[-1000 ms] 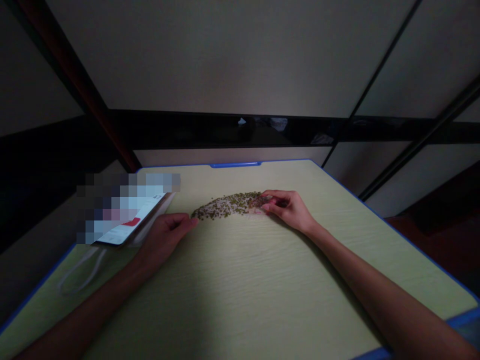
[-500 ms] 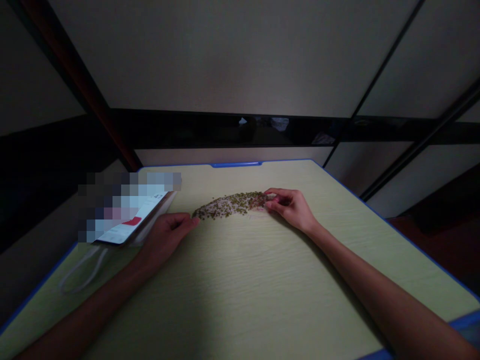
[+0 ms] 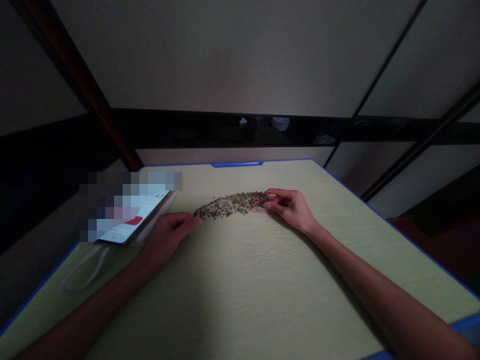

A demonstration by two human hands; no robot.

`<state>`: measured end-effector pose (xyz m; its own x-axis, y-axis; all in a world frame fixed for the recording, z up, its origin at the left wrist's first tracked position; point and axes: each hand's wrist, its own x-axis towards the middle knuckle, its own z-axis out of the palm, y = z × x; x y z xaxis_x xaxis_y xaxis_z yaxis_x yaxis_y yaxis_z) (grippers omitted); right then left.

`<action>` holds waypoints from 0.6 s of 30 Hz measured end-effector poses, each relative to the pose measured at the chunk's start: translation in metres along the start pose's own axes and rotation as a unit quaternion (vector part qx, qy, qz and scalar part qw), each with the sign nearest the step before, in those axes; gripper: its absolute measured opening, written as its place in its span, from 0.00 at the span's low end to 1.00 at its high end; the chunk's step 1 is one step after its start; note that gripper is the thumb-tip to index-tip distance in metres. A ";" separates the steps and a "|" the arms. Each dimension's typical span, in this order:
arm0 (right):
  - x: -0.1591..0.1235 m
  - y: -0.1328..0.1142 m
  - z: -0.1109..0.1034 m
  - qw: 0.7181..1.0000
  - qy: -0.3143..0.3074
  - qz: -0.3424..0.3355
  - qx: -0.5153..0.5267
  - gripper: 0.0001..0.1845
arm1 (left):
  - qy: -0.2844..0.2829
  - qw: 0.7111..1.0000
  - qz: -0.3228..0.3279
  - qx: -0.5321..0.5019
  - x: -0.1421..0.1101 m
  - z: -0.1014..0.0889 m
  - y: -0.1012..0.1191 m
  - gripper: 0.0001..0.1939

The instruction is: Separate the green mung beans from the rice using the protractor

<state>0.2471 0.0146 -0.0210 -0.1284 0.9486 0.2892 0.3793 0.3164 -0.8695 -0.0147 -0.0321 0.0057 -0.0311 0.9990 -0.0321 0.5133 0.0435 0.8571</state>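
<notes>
A long, slightly arched strip [image 3: 225, 205] lies across the middle of the table, pale with small green and brown specks like a leaf or flower print. Toward its right end the colour turns reddish. What kind of thing it is, I cannot make out. My left hand [image 3: 174, 230] pinches the left tip between thumb and fingers. At the other end, my right hand [image 3: 290, 205] is closed on the reddish part, with thumb and fingertips gripping it. The fingers hide part of that end.
A phone [image 3: 131, 220] with a lit, partly blurred screen leans at the left, beside my left hand, and a white loop of cord [image 3: 84, 272] hangs below it. The pale table [image 3: 255, 290] has a blue edge. Behind it stand cabinet panels [image 3: 232, 55].
</notes>
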 end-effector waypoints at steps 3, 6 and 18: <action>0.000 0.000 0.001 1.000 0.005 0.000 -0.001 0.17 | -0.005 1.000 -0.001 0.004 0.000 0.000 0.001 0.18; 0.001 0.000 0.001 1.000 0.006 -0.002 -0.012 0.16 | -0.012 1.000 -0.006 0.010 0.000 -0.001 0.003 0.17; 0.005 0.003 0.003 0.999 -0.022 -0.036 -0.016 0.17 | -0.010 1.000 -0.012 0.009 -0.001 0.000 0.002 0.17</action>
<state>0.2449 0.0199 -0.0231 -0.1958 0.9224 0.3328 0.3962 0.3849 -0.8336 -0.0138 -0.0326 0.0080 -0.0269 0.9976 -0.0637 0.5284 0.0683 0.8462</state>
